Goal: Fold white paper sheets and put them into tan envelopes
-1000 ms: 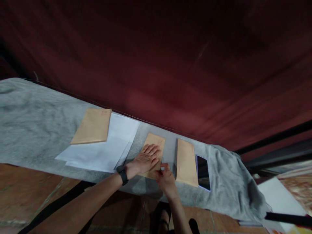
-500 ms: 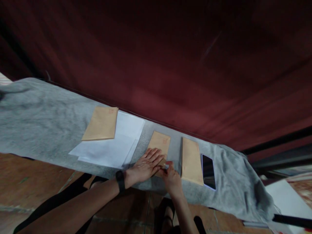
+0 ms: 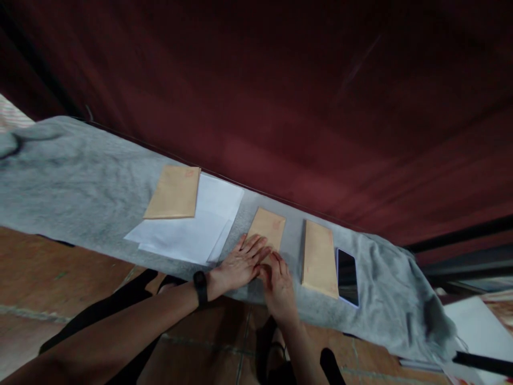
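Note:
A brown paper envelope [image 3: 267, 224] lies on the grey cloth [image 3: 92, 187] in front of me, its near part covered by my hands. My left hand [image 3: 240, 264], with a black band at the wrist, rests on it with fingers stretched out. Close against it, my right hand [image 3: 279, 286] also touches the near part of the envelope, fingers extended and slightly bent. To the right is a stack of brown envelopes [image 3: 319, 259]. On the left another brown envelope [image 3: 174, 191] sits on white paper sheets [image 3: 180, 240].
A phone [image 3: 347, 278] with a light purple edge lies beside the right stack. Dark red fabric [image 3: 264, 117] rises behind the cloth. Below are brown floor tiles [image 3: 192, 342] and my feet. A white board or sheet [image 3: 476, 326] is at the far right.
My right hand's fingers have gone from a curled pinch at the envelope's near end to lying flatter on it. The view has shifted slightly; the left hand stays on the envelope.

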`<state>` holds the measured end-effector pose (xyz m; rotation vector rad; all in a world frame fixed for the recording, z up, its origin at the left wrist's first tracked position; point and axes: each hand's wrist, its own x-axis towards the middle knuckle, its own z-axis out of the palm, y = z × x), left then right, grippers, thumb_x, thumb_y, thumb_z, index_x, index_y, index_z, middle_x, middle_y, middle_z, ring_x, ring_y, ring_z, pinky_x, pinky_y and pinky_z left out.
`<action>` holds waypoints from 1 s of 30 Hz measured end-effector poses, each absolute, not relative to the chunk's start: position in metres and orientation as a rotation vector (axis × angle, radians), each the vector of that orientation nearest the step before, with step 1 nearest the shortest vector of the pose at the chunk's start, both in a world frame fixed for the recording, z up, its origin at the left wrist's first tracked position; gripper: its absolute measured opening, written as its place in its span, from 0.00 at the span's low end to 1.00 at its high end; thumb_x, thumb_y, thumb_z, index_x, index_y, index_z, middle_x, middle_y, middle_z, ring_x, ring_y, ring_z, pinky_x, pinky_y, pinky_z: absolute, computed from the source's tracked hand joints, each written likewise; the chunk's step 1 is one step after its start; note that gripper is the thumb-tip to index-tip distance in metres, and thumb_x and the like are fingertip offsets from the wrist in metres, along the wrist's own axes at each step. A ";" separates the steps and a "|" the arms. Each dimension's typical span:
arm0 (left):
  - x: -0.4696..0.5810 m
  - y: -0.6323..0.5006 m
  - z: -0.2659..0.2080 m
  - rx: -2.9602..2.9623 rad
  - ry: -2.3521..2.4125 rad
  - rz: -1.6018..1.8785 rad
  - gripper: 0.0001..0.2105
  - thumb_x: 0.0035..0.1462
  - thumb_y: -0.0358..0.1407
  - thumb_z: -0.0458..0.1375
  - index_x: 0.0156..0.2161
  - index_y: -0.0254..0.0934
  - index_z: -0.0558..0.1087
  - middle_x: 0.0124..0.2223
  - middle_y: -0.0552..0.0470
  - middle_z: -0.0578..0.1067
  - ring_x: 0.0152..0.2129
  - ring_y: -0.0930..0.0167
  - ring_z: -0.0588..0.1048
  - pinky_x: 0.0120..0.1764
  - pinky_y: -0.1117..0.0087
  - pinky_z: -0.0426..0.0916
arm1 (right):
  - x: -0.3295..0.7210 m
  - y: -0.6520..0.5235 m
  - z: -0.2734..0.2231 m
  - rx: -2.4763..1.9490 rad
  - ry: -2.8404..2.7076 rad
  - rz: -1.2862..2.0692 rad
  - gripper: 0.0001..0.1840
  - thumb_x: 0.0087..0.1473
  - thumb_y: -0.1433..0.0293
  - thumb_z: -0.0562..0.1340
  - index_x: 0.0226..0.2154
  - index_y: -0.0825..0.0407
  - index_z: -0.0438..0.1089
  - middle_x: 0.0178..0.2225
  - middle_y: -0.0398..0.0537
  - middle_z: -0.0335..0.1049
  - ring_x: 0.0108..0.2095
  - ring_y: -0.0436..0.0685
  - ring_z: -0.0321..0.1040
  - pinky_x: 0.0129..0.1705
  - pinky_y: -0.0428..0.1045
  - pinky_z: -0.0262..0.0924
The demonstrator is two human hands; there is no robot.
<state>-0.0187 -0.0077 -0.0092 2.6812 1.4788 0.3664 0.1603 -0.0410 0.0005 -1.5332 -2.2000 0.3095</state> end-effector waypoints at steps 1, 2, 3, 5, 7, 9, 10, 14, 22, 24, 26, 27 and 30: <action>-0.018 -0.008 -0.009 2.681 1.483 0.354 0.25 0.70 0.45 0.45 0.69 0.43 0.56 0.73 0.48 0.53 0.70 0.60 0.47 0.68 0.49 0.37 | 0.157 -0.043 -0.002 -1.499 -2.233 0.306 0.27 0.68 0.64 0.49 0.66 0.54 0.53 0.64 0.59 0.60 0.65 0.61 0.56 0.63 0.61 0.57; -0.018 -0.008 -0.009 2.679 1.487 0.353 0.25 0.70 0.44 0.44 0.69 0.42 0.56 0.72 0.47 0.54 0.70 0.61 0.46 0.68 0.49 0.37 | 0.155 -0.044 -0.004 -1.485 -2.265 0.297 0.28 0.69 0.65 0.47 0.68 0.54 0.50 0.67 0.58 0.57 0.67 0.61 0.52 0.65 0.61 0.54; -0.018 -0.008 -0.008 2.674 1.491 0.364 0.25 0.71 0.43 0.43 0.69 0.41 0.56 0.72 0.47 0.54 0.70 0.61 0.46 0.68 0.50 0.37 | 0.154 -0.046 -0.007 -1.489 -2.295 0.288 0.29 0.69 0.66 0.46 0.70 0.53 0.47 0.68 0.57 0.54 0.68 0.60 0.50 0.66 0.62 0.51; -0.019 -0.009 -0.007 2.659 1.492 0.412 0.25 0.71 0.42 0.43 0.69 0.41 0.56 0.72 0.47 0.55 0.70 0.63 0.47 0.68 0.51 0.38 | 0.155 -0.047 -0.011 -1.526 -2.329 0.275 0.30 0.69 0.67 0.45 0.71 0.51 0.44 0.70 0.55 0.51 0.70 0.60 0.46 0.68 0.63 0.47; -0.021 -0.010 -0.005 2.641 1.494 0.462 0.24 0.70 0.42 0.44 0.68 0.43 0.57 0.72 0.48 0.55 0.70 0.63 0.48 0.69 0.53 0.39 | 0.161 -0.047 -0.015 -1.563 -2.334 0.266 0.31 0.69 0.68 0.45 0.71 0.50 0.42 0.71 0.54 0.49 0.70 0.59 0.44 0.69 0.63 0.46; -0.022 -0.011 -0.004 2.626 1.512 0.489 0.24 0.70 0.43 0.46 0.68 0.44 0.58 0.72 0.49 0.54 0.70 0.63 0.49 0.69 0.54 0.40 | 0.168 -0.045 -0.018 -1.577 -2.336 0.255 0.31 0.69 0.68 0.45 0.71 0.51 0.42 0.71 0.54 0.47 0.71 0.59 0.42 0.69 0.62 0.46; -0.023 -0.012 -0.004 2.620 1.526 0.494 0.24 0.70 0.44 0.47 0.68 0.44 0.58 0.72 0.49 0.54 0.70 0.63 0.49 0.69 0.54 0.41 | 0.172 -0.044 -0.019 -1.581 -2.336 0.250 0.31 0.69 0.68 0.46 0.71 0.51 0.43 0.71 0.54 0.46 0.71 0.59 0.41 0.69 0.63 0.46; -0.026 -0.014 -0.005 2.585 1.605 0.494 0.28 0.67 0.50 0.50 0.68 0.42 0.58 0.73 0.44 0.52 0.70 0.58 0.49 0.68 0.52 0.44 | 0.184 -0.041 -0.021 -1.591 -2.328 0.273 0.31 0.68 0.66 0.48 0.71 0.49 0.46 0.72 0.53 0.43 0.71 0.61 0.40 0.68 0.63 0.47; -0.026 -0.018 -0.006 2.535 1.721 0.506 0.31 0.65 0.52 0.52 0.68 0.42 0.57 0.73 0.41 0.50 0.69 0.55 0.49 0.68 0.51 0.47 | 0.192 -0.037 -0.015 -1.608 -2.329 0.406 0.31 0.66 0.67 0.51 0.69 0.48 0.51 0.72 0.52 0.45 0.71 0.59 0.41 0.69 0.61 0.47; -0.025 -0.019 -0.007 2.507 1.770 0.520 0.32 0.65 0.53 0.52 0.68 0.41 0.57 0.73 0.40 0.50 0.69 0.53 0.49 0.67 0.50 0.47 | 0.194 -0.035 -0.013 -1.611 -2.320 0.460 0.31 0.65 0.68 0.52 0.69 0.48 0.52 0.71 0.51 0.46 0.71 0.59 0.41 0.69 0.61 0.47; -0.025 -0.019 -0.008 2.478 1.810 0.529 0.33 0.64 0.53 0.53 0.68 0.39 0.58 0.72 0.39 0.51 0.69 0.52 0.50 0.67 0.49 0.48 | 0.195 -0.033 -0.011 -1.615 -2.308 0.505 0.30 0.65 0.69 0.53 0.68 0.47 0.54 0.71 0.51 0.47 0.71 0.59 0.42 0.69 0.61 0.47; -0.026 -0.019 -0.008 2.467 1.821 0.532 0.33 0.64 0.53 0.53 0.68 0.39 0.58 0.72 0.38 0.52 0.69 0.51 0.51 0.66 0.48 0.49 | 0.196 -0.032 -0.011 -1.614 -2.303 0.523 0.30 0.65 0.69 0.53 0.68 0.47 0.55 0.71 0.51 0.47 0.71 0.59 0.43 0.69 0.61 0.47; -0.027 -0.017 -0.004 2.423 1.814 0.545 0.31 0.63 0.49 0.56 0.66 0.35 0.60 0.69 0.35 0.58 0.67 0.50 0.56 0.64 0.49 0.53 | 0.197 -0.031 -0.011 -1.605 -2.280 0.550 0.30 0.63 0.71 0.54 0.67 0.48 0.57 0.71 0.51 0.48 0.71 0.59 0.44 0.68 0.59 0.49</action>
